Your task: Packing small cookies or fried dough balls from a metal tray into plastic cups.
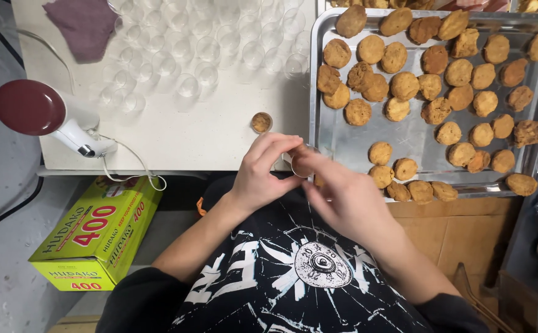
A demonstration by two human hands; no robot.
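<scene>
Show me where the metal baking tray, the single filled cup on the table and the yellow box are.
metal baking tray (404,132), head view, on a bare patch of its floor.
single filled cup (261,122), head view, on the brown filling at its middle.
yellow box (90,237), head view, on its top face.

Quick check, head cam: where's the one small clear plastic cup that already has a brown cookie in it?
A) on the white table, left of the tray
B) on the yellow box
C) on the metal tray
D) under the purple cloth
A: the small clear plastic cup with a brown cookie inside stands alone on the white table, just left of the silver metal tray, beyond the hands.
</scene>
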